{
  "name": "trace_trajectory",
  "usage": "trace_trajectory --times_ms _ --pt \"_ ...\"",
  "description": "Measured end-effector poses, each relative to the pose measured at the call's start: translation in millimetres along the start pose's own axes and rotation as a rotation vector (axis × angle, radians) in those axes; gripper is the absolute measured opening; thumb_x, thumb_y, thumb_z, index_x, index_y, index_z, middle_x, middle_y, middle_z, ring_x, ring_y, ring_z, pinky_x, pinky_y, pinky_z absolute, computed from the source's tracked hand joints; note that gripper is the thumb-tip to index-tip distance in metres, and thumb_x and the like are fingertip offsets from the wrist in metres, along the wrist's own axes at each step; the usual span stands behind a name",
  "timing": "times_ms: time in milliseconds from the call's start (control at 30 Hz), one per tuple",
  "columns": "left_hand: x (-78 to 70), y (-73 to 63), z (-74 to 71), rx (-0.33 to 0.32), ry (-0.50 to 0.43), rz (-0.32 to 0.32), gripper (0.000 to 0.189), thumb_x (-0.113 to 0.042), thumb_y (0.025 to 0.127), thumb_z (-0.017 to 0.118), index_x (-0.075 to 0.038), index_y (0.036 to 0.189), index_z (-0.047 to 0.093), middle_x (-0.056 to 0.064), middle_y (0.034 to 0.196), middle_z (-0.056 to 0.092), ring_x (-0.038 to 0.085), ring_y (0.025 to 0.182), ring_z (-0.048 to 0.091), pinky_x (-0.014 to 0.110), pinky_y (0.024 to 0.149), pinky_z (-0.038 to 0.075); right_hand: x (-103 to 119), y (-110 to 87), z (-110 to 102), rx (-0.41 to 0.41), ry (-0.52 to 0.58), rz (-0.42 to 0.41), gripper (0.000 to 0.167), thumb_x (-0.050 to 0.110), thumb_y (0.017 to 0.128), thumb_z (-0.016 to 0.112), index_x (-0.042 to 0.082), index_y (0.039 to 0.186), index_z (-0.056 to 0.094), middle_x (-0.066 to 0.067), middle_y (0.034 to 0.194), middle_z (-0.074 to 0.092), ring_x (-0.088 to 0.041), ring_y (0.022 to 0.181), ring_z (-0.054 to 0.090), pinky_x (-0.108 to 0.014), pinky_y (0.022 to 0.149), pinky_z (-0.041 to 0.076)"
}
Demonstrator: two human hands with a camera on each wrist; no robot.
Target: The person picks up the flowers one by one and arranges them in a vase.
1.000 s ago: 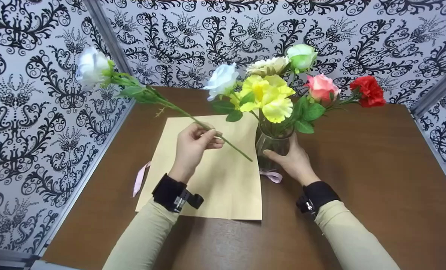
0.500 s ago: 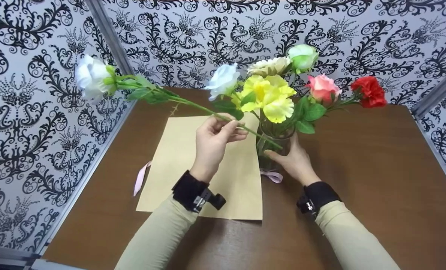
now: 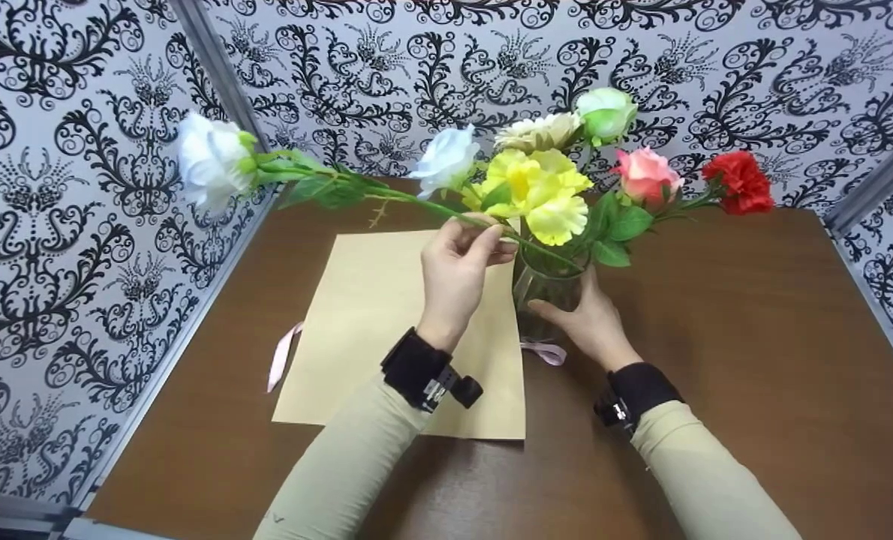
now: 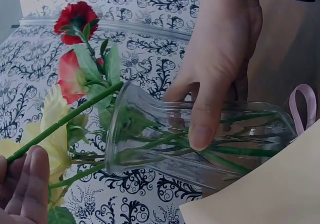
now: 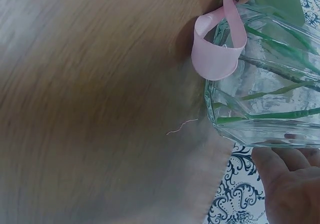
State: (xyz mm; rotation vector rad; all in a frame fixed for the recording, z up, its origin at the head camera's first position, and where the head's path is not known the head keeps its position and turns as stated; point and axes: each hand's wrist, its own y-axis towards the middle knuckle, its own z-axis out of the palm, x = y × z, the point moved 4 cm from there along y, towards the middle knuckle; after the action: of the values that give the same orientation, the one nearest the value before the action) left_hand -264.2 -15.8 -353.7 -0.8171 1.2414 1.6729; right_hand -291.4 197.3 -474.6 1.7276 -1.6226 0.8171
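My left hand [image 3: 458,281] pinches the green stem of an artificial white rose [image 3: 214,161], which slants with its head to the upper left. The stem's cut end [image 4: 117,86] is at the rim of a clear glass vase [image 4: 150,108] in the left wrist view; whether it touches cannot be told. My right hand [image 3: 596,319] grips the vase's side. Standing in the vase are a pale blue rose [image 3: 446,161], a yellow flower [image 3: 529,187], a cream gerbera [image 3: 540,133], a light green rose [image 3: 605,115], a pink rose [image 3: 647,176] and a red carnation [image 3: 739,182].
A sheet of tan paper [image 3: 386,337] lies on the brown table [image 3: 754,315], left of the vase. Pink ribbon [image 3: 548,352] loops out by the vase's base, and a ribbon end [image 3: 281,360] shows at the paper's left edge. Patterned walls [image 3: 386,75] enclose the table.
My left hand has moved right and slightly up with the white rose, bringing the stem's end from over the paper to the vase's mouth. My right hand stays on the vase.
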Motion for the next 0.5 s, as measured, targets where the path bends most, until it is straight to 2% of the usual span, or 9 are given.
trace_trajectory --times_ms 200,500 --pt "3.4 1.1 7.5 0.018 0.145 0.048 0.01 -0.002 0.097 0.068 0.003 0.104 0.064 0.025 0.093 0.073 0.022 0.068 0.071 0.039 0.069 0.063 0.1 0.0 -0.1 -0.006 0.02 0.004 0.115 0.065 0.079 0.078 0.018 0.162 0.014 -0.025 0.155 0.043 -0.046 0.142 0.041 -0.06 0.115 0.035" --pt "2.9 3.4 7.7 -0.025 0.155 0.069 0.008 -0.002 0.097 0.066 0.003 0.104 0.064 0.02 0.089 0.073 0.022 0.064 0.07 0.039 0.065 0.063 -0.5 0.9 0.4 -0.015 0.019 -0.018 0.115 0.065 0.079 0.078 0.023 0.163 0.011 -0.025 0.153 0.045 -0.047 0.14 0.044 -0.062 0.114 0.035"
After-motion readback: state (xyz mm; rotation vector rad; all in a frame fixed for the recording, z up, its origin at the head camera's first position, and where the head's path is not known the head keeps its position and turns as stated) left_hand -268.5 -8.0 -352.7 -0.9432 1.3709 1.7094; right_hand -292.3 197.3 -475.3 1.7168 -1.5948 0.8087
